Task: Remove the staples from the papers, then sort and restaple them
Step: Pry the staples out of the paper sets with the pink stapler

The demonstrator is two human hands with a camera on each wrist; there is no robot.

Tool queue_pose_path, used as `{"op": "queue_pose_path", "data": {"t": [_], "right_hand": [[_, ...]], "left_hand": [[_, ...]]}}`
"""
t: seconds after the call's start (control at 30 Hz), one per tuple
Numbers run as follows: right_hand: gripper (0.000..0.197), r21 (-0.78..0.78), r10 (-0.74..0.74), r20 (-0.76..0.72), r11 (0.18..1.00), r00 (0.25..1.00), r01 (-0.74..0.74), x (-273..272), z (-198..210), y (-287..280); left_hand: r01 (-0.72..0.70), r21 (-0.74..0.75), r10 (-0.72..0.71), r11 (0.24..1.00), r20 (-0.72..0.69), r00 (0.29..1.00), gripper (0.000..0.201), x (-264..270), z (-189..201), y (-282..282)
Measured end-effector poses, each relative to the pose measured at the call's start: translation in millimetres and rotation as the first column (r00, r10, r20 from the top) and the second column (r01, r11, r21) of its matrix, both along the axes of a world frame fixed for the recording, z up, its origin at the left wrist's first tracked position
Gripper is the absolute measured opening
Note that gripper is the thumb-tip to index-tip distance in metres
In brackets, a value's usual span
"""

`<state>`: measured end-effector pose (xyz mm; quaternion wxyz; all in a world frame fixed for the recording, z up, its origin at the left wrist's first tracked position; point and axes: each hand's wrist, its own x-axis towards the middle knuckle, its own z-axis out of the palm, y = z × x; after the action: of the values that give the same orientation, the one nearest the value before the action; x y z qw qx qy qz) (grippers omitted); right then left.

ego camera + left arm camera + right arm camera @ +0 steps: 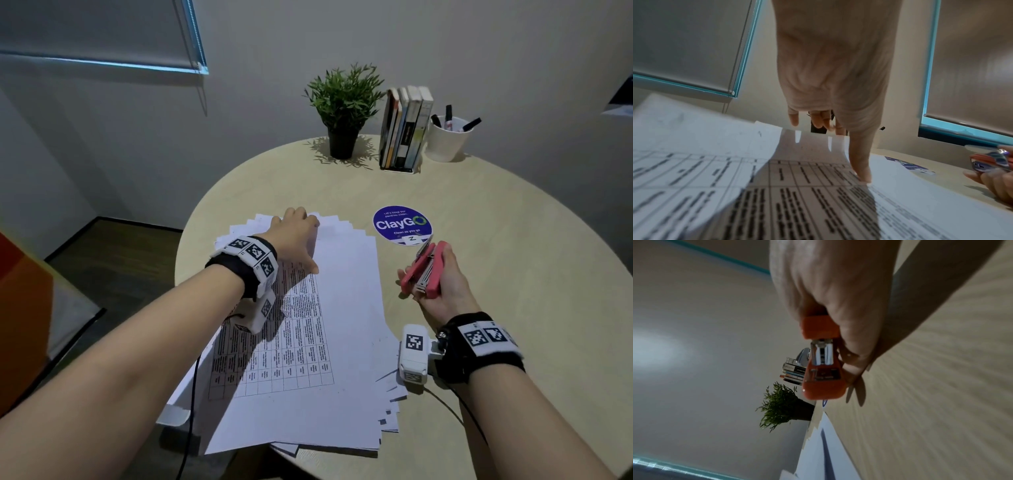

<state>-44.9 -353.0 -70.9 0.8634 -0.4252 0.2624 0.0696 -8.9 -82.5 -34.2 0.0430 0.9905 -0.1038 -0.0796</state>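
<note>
Left hand (pixel 294 236) flat, fingers pressing fanned papers (pixel 342 308) at table's left edge; right hand (pixel 442 277) grips pink stapler (pixel 424 270). Square sheets before stapling corner.

Printed table text on the papers (pixel 294 342): too small in the head view, smeared in the left wrist view, unreadable. Lower sheets of the stack: hidden except fanned edges. Left hand (pixel 296 236): fingertips out of sight in the head view. Stapler (pixel 426 270): rear half covered by the right hand (pixel 445 284). Book (pixel 406 128) spines: titles too small. Round sticker (pixel 401 224): small print illegible. Right wrist view: tabletop (pixel 941 386) streaked with blur.
</note>
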Motion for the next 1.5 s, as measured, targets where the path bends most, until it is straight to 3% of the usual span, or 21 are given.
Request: {"op": "queue_pose_path", "data": {"t": [0.1, 0.27, 0.3, 0.4, 0.5, 0.57, 0.6, 0.67, 0.73, 0.83, 0.93, 1.0, 1.1, 1.17, 1.23, 1.3, 1.43, 1.5], "right_hand": [[0.060, 0.036, -0.001, -0.016, 0.999, 1.000, 0.002, 4.2, -4.0, -4.1], [0.066, 0.056, -0.012, -0.034, 0.998, 0.999, 0.014, 9.4, -11.6, -8.3], [0.066, 0.058, -0.013, -0.036, 0.998, 0.999, 0.016, 10.0, -12.9, -9.0], [0.061, 0.066, -0.008, -0.027, 0.998, 1.000, 0.010, 12.8, -15.1, -9.8], [0.054, 0.071, 0.002, -0.018, 0.997, 1.000, -0.001, 15.0, -14.6, -10.0], [0.052, 0.060, -0.005, -0.023, 0.998, 1.000, 0.007, 14.7, -14.2, -9.4], [0.053, 0.049, -0.008, -0.028, 0.999, 1.000, 0.009, 14.5, -13.7, -8.9], [0.053, 0.018, -0.014, -0.043, 1.000, 0.999, 0.015, 12.6, -10.6, -6.9], [0.046, -0.033, -0.003, -0.045, 0.999, 0.999, 0.001, 9.7, -3.0, -2.9], [0.027, -0.278, 0.074, -0.052, 0.957, 0.996, -0.086, 3.3, 15.0, 9.4], [0.015, -0.556, 0.196, 0.001, 0.815, 0.981, -0.162, -3.0, 35.0, 28.3], [0.015, -0.733, 0.325, 0.036, 0.651, 0.945, -0.196, -5.8, 44.2, 44.1], [0.026, -0.941, 0.545, -0.073, 0.240, 0.835, -0.240, -15.7, 54.0, 70.2], [0.029, -0.972, 0.607, -0.214, -0.052, 0.765, -0.230, -23.6, 54.8, 85.5], [0.028, -0.945, 0.596, -0.325, -0.241, 0.734, -0.223, -31.4, 53.9, 95.8], [0.021, -0.912, 0.576, -0.396, -0.338, 0.715, -0.232, -34.8, 51.9, 102.1], [0.022, -0.877, 0.557, -0.456, -0.416, 0.694, -0.241, -36.2, 48.7, 107.9], [0.030, -0.863, 0.549, -0.470, -0.452, 0.692, -0.228, -36.0, 48.8, 109.2]], "left_hand": [[-0.001, -0.101, 0.010, 0.995, 0.089, 0.996, 0.067, 2.9, 1.2, 2.8], [-0.010, -0.247, 0.032, 0.969, 0.085, 0.996, 0.008, 2.8, 2.0, 8.2], [-0.010, -0.262, 0.035, 0.965, 0.090, 0.995, 0.004, 2.5, 2.2, 8.8], [0.003, -0.348, 0.028, 0.938, 0.083, 0.996, 0.009, 1.1, 6.4, 6.7], [-0.042, -0.591, 0.009, 0.805, -0.058, 0.998, 0.015, -4.4, 18.9, 2.2], [-0.089, -0.648, -0.028, 0.756, -0.169, 0.985, 0.012, -7.9, 25.4, -0.9], [-0.112, -0.647, -0.047, 0.754, -0.223, 0.974, 0.009, -9.5, 27.0, -2.2], [-0.145, -0.619, -0.071, 0.772, -0.311, 0.948, 0.021, -14.4, 26.6, -5.7], [-0.146, -0.596, -0.069, 0.790, -0.323, 0.944, 0.025, -19.5, 19.9, -10.6], [-0.191, -0.568, 0.021, 0.801, -0.291, 0.956, 0.019, -27.6, 2.7, -16.0], [-0.223, -0.529, 0.123, 0.819, -0.218, 0.968, 0.027, -31.6, -6.4, -14.6], [-0.136, -0.362, 0.112, 0.922, -0.087, 0.990, 0.047, -35.8, -5.8, -13.8], [-0.019, -0.098, 0.026, 0.995, 0.072, 0.997, 0.066, -46.6, -4.1, -12.6], [0.014, -0.091, -0.016, 0.996, -0.020, 1.000, 0.062, -55.0, -6.2, -9.3], [0.058, -0.083, -0.067, 0.995, -0.114, 0.991, 0.052, -64.4, -10.8, -4.6], [0.114, -0.043, -0.119, 0.993, -0.141, 0.983, 0.047, -72.0, -14.0, -0.9], [0.196, 0.119, -0.177, 0.973, -0.158, 0.972, 0.073, -78.1, -17.5, 0.9], [0.195, 0.103, -0.177, 0.975, -0.163, 0.971, 0.070, -78.8, -18.1, -0.6]]}}
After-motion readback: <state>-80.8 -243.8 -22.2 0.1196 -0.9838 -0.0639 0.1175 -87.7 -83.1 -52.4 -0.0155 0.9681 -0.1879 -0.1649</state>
